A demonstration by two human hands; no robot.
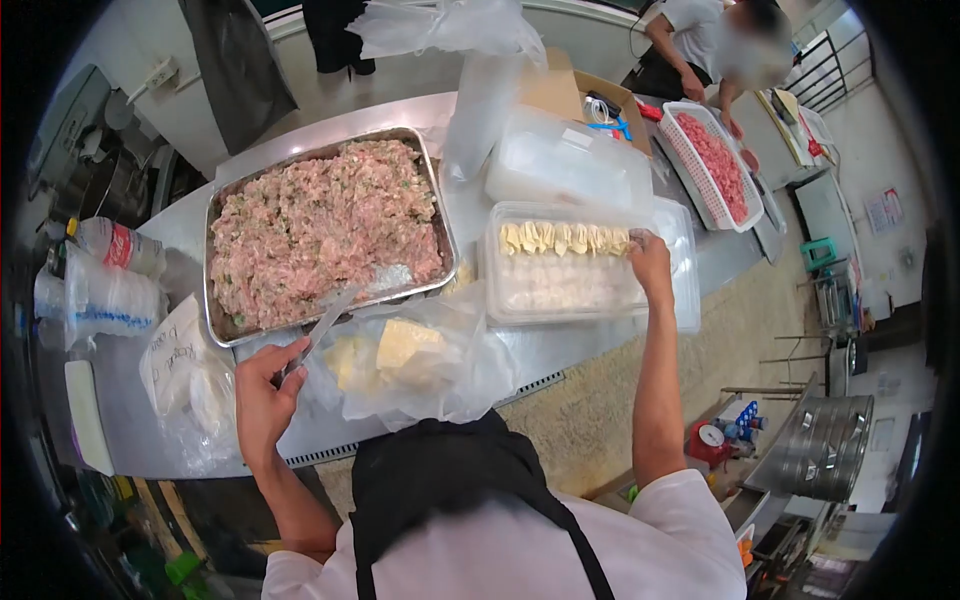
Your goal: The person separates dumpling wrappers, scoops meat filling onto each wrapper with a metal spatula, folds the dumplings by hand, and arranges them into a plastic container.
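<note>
My left hand [266, 397] is closed round the handle of a slim flat spatula [328, 322], its far end by the near rim of a metal tray [438, 190]. Ground meat mixed with green bits [320, 225] fills that tray. At the right end of a row of folded dumplings [560, 238], my right hand [651, 262] pinches a dumpling, mostly covered by the fingers. The row lies in a clear plastic container [570, 312], with paler, blurred pieces in front of it. Between my hands, yellowish dumpling wrappers [408, 344] are stacked on an opened plastic bag [430, 392].
Behind the container sits another translucent plastic box [570, 160]. A white basket of ground meat [712, 170] stands at the right, near another person [715, 45]. Bagged goods [190, 375] and a plastic bottle [120, 248] are on the left. A cardboard box [610, 100] is farther back.
</note>
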